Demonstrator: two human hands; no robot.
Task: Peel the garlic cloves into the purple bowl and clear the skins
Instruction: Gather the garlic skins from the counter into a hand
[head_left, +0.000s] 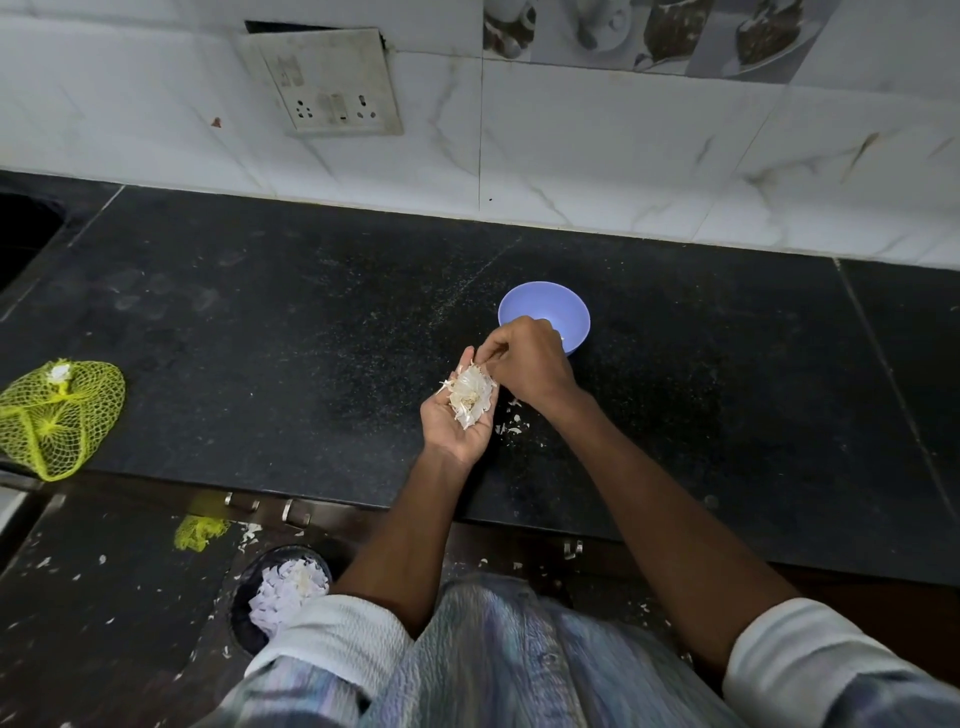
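Note:
My left hand (457, 423) lies palm up over the black counter and cradles a heap of papery garlic skins (470, 397). My right hand (527, 364) hovers just above it, fingertips pinched at the top of the heap; what they pinch is too small to tell. The purple bowl (544, 301) stands right behind my right hand, its near rim hidden by the knuckles. A few loose skin flakes (511, 423) lie on the counter beside my left hand.
A yellow net bag (57, 415) with garlic lies at the counter's left end. Below the counter's front edge (519, 519), a dark bin (280, 592) on the floor holds skins, with a scrap of yellow netting (200, 531) and scattered flakes around it. A tiled wall with a socket plate (332, 85) backs the counter.

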